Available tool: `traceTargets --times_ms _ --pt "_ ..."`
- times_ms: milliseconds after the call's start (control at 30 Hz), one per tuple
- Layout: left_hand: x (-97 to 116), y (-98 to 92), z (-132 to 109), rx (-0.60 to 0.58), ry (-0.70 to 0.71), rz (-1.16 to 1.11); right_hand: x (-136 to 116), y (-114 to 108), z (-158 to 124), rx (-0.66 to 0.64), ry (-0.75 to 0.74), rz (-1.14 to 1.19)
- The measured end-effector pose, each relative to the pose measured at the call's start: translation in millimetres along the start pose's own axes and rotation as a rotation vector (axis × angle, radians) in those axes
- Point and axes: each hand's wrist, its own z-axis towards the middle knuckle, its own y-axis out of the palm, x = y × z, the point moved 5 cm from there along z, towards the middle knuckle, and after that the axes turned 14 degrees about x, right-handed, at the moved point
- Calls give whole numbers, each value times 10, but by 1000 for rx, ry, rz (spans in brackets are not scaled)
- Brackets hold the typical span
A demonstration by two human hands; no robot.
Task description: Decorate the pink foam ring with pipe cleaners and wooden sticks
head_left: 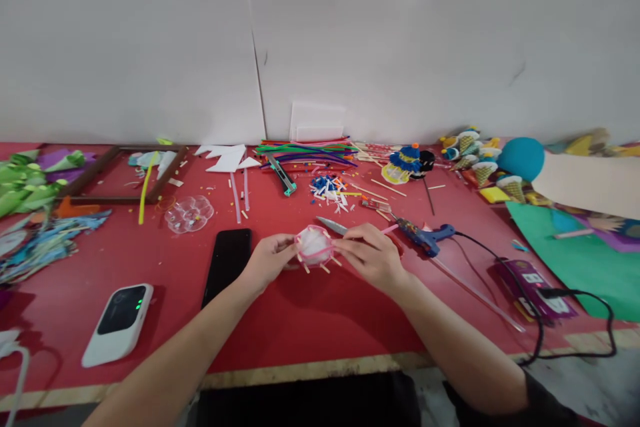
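Observation:
My left hand [269,259] and my right hand [371,255] both pinch a small round white craft piece [313,246] edged with pink strips and short wooden sticks, held just above the red table [300,320]. The left fingers grip its left edge, the right fingers its right edge. Scissors [331,225] lie right behind the piece, their blades pointing left. A blue glue gun [427,236] rests just right of my right hand, its black cord trailing off to the right.
A black phone [227,262] and a white device with green lights [118,322] lie to the left. Pipe cleaners [305,150], cut scraps [327,188], a clear palette [189,214], a wooden frame [120,173], paper cones [473,153], a teal ball [521,158] and green paper [570,253] crowd the table.

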Motion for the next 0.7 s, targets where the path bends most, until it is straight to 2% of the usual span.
traceTargets --times_ms 167,433,700 --pt "-39 25 -34 -40 -26 33 -8 -73 60 21 33 19" --pt "-110 47 -18 -91 -170 54 98 -87 47 14 170 77" --pt "-73 45 -27 -75 -244 69 238 -81 36 29 305 50"
